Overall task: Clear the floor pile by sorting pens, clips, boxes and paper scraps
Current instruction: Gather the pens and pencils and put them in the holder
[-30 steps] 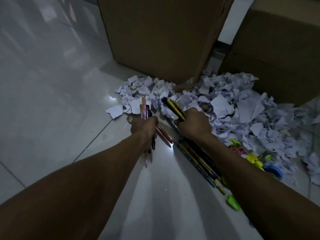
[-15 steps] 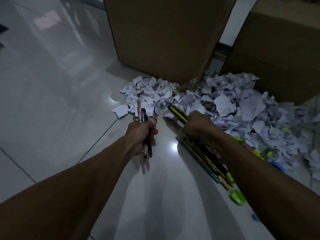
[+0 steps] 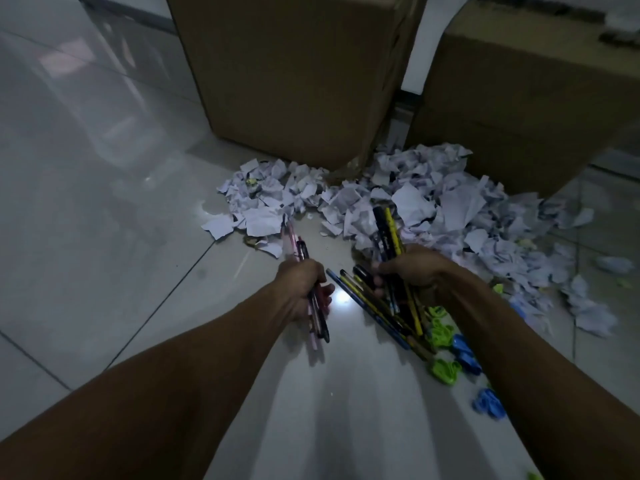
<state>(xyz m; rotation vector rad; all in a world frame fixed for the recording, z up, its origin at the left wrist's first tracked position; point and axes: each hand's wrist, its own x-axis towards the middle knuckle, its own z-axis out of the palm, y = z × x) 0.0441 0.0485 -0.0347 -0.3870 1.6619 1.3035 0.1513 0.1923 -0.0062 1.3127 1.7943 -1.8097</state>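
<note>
Pens are being gathered — that looks like the step in hand. The left hand point(image 3: 304, 289) is curling tight around a small bundle of pink and black pens point(image 3: 313, 306), tips pointing toward 11 o'clock. The right hand point(image 3: 412, 268) is gripping yellow-and-black pens point(image 3: 389, 233), more lying fanned beneath it toward 5 o'clock. Next, probably, merging both bundles — the paper scraps point(image 3: 433, 209) are waiting at 12 o'clock.

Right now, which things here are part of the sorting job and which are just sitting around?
Job: left hand grips pink pens; right hand grips yellow-black pens; paper scraps; green clips; blue clips.
Idle: cardboard boxes; floor.
</note>
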